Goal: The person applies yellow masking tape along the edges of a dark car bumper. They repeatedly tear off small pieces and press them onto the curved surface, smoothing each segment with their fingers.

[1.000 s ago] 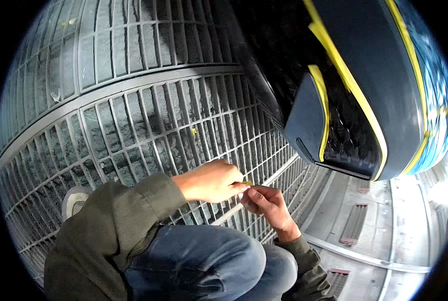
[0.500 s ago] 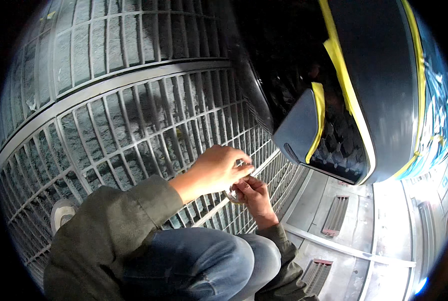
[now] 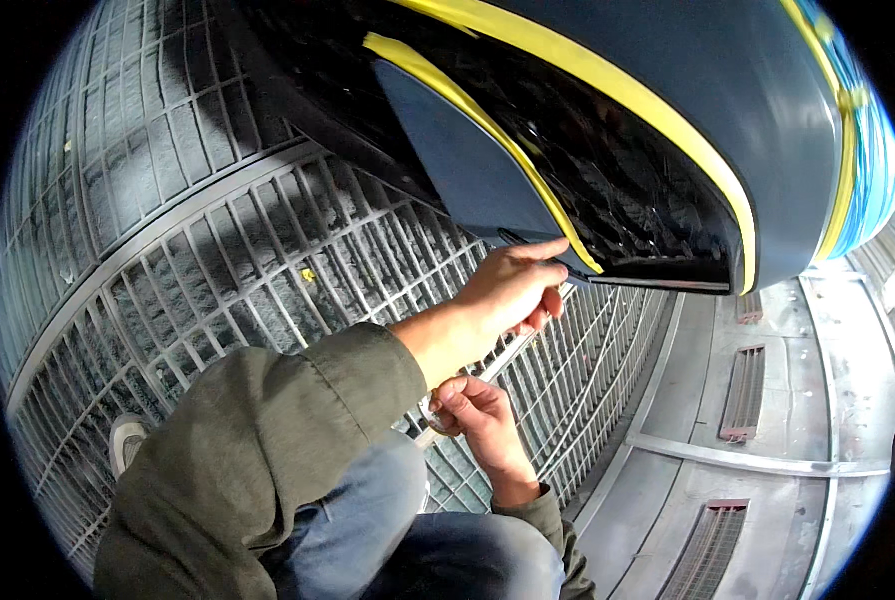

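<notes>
panel: grey-blue car body panel (image 3: 657, 90), smooth and curved, hangs overhead at top right
tape: yellow masking tape (image 3: 527, 160) runs in thin strips along the panel edges; matte, slightly wrinkled
grille: glossy black mesh insert (image 3: 607, 190) between the tape lines
strip: pale narrow strip (image 3: 502, 355), looks like tape, stretched straight between both hands, from the panel's lower edge down to the right hand
floor: grey metal grating (image 3: 217, 260), bars coated in dusty overspray; smooth grey floor with slotted vents to the right
left arm: olive sleeve (image 3: 257, 450), forearm bare, reaches up and right to the panel
left hand: left hand (image 3: 512, 285) curled, index finger straight and pressed against the panel's lower edge by the yellow tape, other fingers folded over the strip's top end
right arm: comes up from lower edge, olive cuff, wrist bent
right hand: right hand (image 3: 472, 410) below the left forearm, fingers closed, pinching the strip's lower end; a small roll may sit in it, cannot tell
legs: blue jeans (image 3: 367, 530), crouched above the grating
</notes>
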Demonstrator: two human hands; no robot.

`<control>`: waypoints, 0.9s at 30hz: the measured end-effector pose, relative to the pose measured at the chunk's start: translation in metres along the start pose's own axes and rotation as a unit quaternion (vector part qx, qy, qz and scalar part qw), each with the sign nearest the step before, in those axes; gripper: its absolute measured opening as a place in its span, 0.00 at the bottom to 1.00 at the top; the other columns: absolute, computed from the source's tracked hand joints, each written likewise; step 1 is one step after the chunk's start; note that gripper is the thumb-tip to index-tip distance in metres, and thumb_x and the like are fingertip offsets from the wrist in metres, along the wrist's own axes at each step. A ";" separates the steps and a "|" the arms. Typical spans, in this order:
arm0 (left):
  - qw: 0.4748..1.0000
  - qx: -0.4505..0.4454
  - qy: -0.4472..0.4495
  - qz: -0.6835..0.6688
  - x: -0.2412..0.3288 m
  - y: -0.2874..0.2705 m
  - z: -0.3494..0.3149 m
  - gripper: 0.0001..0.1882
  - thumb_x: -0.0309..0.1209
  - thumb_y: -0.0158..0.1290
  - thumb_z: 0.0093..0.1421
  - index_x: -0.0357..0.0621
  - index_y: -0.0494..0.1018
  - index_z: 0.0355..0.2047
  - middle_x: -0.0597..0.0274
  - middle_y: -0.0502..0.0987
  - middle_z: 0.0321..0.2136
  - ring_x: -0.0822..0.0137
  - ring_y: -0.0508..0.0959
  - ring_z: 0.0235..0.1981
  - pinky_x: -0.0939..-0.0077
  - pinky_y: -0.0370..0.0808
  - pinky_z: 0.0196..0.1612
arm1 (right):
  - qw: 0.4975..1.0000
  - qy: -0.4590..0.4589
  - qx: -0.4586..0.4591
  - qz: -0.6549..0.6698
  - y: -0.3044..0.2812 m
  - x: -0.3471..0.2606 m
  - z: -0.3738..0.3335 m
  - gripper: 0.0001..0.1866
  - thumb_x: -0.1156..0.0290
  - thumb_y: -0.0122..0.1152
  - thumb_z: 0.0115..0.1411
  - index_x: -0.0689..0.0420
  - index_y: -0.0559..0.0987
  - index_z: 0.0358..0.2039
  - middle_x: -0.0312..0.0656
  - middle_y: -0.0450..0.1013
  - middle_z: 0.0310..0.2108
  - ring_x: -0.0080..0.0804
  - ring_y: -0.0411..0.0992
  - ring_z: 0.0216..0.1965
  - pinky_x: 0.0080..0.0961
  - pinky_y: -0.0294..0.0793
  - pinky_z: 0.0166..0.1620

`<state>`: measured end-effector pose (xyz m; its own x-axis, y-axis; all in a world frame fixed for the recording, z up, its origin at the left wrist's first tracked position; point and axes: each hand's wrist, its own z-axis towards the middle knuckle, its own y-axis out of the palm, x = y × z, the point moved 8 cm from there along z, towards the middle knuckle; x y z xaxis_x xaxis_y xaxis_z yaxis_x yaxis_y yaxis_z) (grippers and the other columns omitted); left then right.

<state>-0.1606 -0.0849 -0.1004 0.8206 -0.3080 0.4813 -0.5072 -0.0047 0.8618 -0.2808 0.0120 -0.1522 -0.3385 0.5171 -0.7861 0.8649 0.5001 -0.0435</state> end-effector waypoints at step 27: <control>0.977 -0.101 0.066 -0.175 0.032 -0.001 -0.035 0.39 0.23 0.49 0.62 0.37 0.48 0.71 0.59 0.76 0.43 0.83 0.64 0.19 0.91 0.57 0.14 | 1.000 -0.006 -0.026 -0.015 0.020 0.018 0.000 0.10 0.65 0.61 0.68 0.60 0.80 0.36 0.29 0.74 0.27 0.13 0.62 0.23 0.14 0.61 0.28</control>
<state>-0.1248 -0.0618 -0.0807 0.9683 -0.1953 0.1559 -0.1378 0.1036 0.9850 -0.2699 0.0310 -0.1677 -0.3588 0.4940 -0.7920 0.8340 0.5506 -0.0344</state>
